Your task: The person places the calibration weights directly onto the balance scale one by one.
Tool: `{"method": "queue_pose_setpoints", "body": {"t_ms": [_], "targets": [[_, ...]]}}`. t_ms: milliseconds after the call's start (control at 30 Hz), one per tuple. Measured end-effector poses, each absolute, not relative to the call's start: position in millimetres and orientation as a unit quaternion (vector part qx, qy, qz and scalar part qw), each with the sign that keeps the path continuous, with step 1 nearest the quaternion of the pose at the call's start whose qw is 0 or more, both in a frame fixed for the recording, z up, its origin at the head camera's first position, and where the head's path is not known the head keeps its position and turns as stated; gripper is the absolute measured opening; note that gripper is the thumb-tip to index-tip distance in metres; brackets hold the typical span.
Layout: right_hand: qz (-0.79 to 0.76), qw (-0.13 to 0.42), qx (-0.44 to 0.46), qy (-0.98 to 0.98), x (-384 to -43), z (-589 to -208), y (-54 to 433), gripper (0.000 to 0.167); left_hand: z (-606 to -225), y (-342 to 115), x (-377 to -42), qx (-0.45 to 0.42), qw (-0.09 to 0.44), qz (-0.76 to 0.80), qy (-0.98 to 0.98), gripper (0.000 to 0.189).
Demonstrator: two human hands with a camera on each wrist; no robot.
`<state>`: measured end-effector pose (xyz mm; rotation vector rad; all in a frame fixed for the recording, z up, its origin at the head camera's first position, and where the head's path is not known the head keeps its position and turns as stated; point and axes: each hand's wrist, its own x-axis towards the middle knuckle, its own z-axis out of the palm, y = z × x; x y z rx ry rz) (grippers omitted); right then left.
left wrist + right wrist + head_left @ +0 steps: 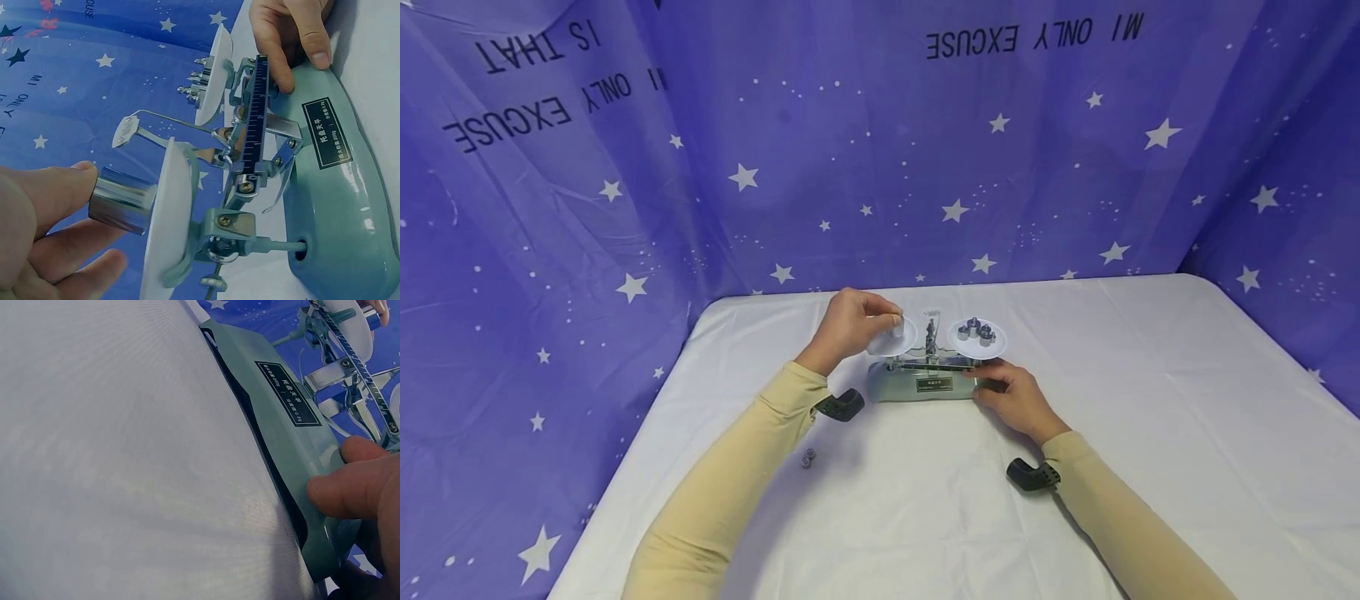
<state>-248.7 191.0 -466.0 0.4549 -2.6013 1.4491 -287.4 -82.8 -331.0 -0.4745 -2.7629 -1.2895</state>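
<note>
A pan balance (pixel 934 385) with a pale green base and two white pans stands on the table. My left hand (pixel 852 323) is at the left pan (pixel 880 343), pinching a shiny metal cylinder (pixel 123 200) by its upper end. The cylinder's lower end meets the pan's face or lies very close to it. Several knobbed metal weights (pixel 976 330) stand on the right pan (pixel 977 350). With the thumb in front, my right hand (pixel 1013 398) grips the right end of the base; its other fingers are partly hidden behind. The dark scale beam (pixel 255 119) runs between the pans.
Small metal pieces (pixel 808 458) lie on the white tablecloth (pixel 910 500), left of the balance and closer to me. Behind the table hangs a purple-blue curtain (pixel 880 167) with white stars. Each wrist carries a black camera mount (pixel 1032 476).
</note>
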Motion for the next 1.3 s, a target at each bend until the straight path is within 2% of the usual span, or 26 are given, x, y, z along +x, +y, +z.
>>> {"method": "queue_pose_setpoints", "body": {"t_ms": [467, 1300], "targets": [[0.479, 0.07, 0.16, -0.86, -249.3, -467.3, 188.7, 0.032, -343.2, -82.9, -287.6, -0.178, 0.02, -0.435, -0.882, 0.017], [0.483, 0.056, 0.144, -0.862, -249.7, -466.8, 191.9, 0.033, -357.6, -80.5, -289.0, -0.167, 0.029, -0.455, -0.874, 0.019]]}}
